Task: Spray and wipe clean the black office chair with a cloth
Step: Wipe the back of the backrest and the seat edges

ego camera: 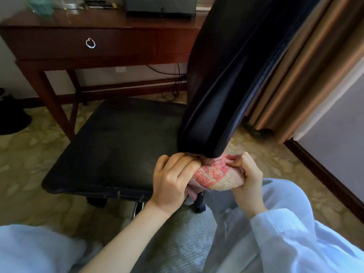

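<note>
The black office chair fills the middle of the view: its flat seat (116, 146) lies in front of me and its padded backrest (232, 75) rises to the upper right. A pink and cream fluffy cloth (211, 175) is bunched under the backrest's lower end, at the gap above the seat's rear. My left hand (171, 182) grips the cloth's left side, fingers curled. My right hand (246, 176) pinches its right side. Part of the cloth is hidden behind the backrest and my fingers. No spray bottle can be made out clearly.
A dark wooden desk (59, 44) with a ring-handled drawer stands beyond the chair, cables hanging under it. Beige curtains (299, 75) hang at right beside a dark skirting board (323, 174). Patterned carpet (23, 154) surrounds the chair. A black object (11, 115) sits at far left.
</note>
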Demonstrator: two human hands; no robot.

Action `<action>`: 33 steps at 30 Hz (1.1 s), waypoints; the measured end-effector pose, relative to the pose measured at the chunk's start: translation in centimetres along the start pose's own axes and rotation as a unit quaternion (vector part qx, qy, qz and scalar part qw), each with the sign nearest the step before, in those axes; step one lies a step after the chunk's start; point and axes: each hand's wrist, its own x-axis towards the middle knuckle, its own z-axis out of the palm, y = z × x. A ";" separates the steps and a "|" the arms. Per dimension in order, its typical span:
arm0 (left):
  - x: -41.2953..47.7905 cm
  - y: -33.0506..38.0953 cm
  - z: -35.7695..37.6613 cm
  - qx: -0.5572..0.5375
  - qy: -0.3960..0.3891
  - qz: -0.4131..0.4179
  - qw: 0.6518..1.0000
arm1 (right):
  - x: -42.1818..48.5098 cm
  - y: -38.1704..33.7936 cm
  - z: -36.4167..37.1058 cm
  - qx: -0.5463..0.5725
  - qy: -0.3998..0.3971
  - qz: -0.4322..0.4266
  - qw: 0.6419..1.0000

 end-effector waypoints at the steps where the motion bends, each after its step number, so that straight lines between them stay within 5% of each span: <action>1: -1.0 -0.1 0.5 0.000 -0.003 -0.008 1.000 | -0.7 0.8 0.2 -0.004 -0.012 0.012 1.000; 11: -8.2 -1.1 6.1 -0.077 -0.121 -0.175 0.974 | -5.2 5.3 1.6 -0.060 -0.137 0.143 0.978; 20: -11.2 -0.7 9.0 -0.080 -0.207 -0.224 0.949 | -6.9 8.7 2.3 -0.093 -0.171 0.232 0.953; 26: -10.5 -0.3 9.0 -0.081 -0.195 -0.221 0.952 | -6.0 7.7 1.9 -0.085 -0.154 0.228 0.958; 33: -6.1 0.6 6.9 -0.066 -0.074 -0.162 0.982 | -2.8 4.4 0.6 -0.062 -0.046 0.162 0.984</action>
